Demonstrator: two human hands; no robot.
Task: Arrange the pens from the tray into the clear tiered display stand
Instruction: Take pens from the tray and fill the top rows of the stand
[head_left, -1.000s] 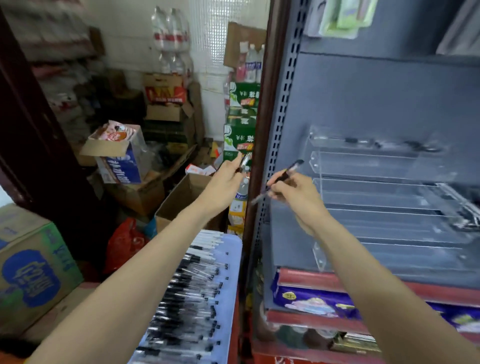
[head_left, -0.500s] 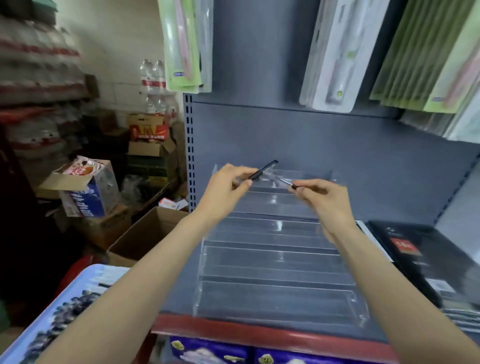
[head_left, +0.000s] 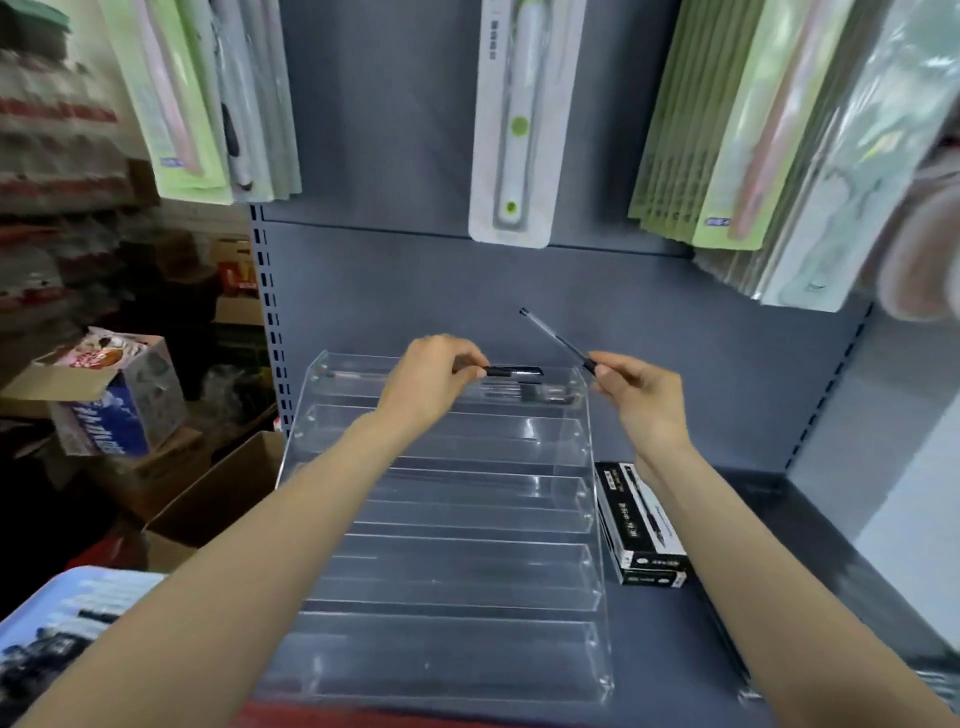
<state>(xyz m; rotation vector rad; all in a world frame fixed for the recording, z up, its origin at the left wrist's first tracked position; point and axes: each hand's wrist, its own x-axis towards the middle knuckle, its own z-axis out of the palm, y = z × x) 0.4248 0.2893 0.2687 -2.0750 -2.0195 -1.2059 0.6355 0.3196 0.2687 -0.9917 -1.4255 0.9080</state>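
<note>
Both your hands hold pens at the clear acrylic tiered display stand (head_left: 447, 525).

Left hand (head_left: 434, 379) pinches a black-capped clear pen (head_left: 511, 371) over the top tier; right hand (head_left: 641, 397) grips another black-tipped clear pen (head_left: 555, 339), angled upward. Blue tray (head_left: 62, 613) blurred, cut off lower left.

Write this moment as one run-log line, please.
left hand: lays pen over top tier | right hand: holds second pen | display stand: lower tiers unfilled
</note>
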